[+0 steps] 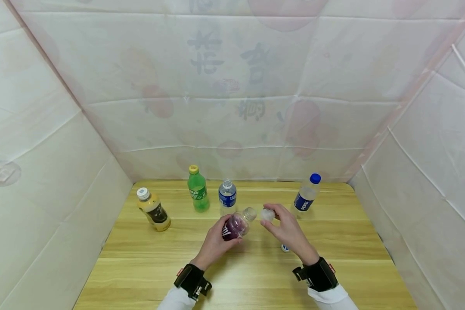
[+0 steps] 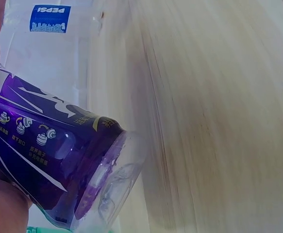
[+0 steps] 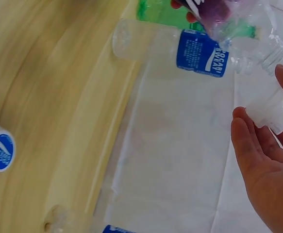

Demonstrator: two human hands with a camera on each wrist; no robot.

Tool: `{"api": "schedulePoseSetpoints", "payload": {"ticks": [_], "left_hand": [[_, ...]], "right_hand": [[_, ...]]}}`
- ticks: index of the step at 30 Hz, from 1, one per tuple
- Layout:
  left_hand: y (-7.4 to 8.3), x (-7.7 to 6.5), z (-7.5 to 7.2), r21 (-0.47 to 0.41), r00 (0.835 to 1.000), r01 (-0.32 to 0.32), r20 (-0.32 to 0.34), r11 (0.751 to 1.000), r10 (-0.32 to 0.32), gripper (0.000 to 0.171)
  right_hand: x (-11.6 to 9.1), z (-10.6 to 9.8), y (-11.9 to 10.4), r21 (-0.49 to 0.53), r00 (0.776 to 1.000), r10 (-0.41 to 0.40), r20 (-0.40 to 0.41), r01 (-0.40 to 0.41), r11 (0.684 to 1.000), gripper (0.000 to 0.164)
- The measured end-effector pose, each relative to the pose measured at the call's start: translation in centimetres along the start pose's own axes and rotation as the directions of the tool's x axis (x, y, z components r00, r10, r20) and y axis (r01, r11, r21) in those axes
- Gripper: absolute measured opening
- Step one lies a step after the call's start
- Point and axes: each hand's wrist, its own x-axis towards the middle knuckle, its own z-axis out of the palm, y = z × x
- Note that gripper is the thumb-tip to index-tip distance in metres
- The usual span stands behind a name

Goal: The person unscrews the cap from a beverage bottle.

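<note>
Above the wooden table [image 1: 255, 280], the purple-labelled bottle [image 1: 239, 224] tilts just nearer the person than the upright blue-labelled bottle [image 1: 227, 199], gripped by the left hand [image 1: 217, 243], while to the blue-labelled bottle's right the right hand [image 1: 289, 229] pinches a translucent cap [image 1: 268, 215], apart from the tilted neck. Over-tipping could spill any contents or bump the blue-labelled bottle; a loose pinch could drop the translucent cap.

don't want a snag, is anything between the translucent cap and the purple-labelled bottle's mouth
Nothing visible: only a gap separates the translucent cap from the mouth of the purple-labelled bottle, which the left hand holds tilted.
</note>
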Motion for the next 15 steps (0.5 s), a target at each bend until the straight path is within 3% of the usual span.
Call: {"api": "schedulePoseSetpoints", "payload": {"ticks": [15], "left_hand": [[-0.2, -0.2, 0.1, -0.001, 1.000, -0.001, -0.015, 1.000, 0.001, 0.078]], "right_hand": [[-1.7, 1.4, 3.3, -0.156, 0.999, 0.037, -0.020, -0.039, 0.987, 0.044]]}}
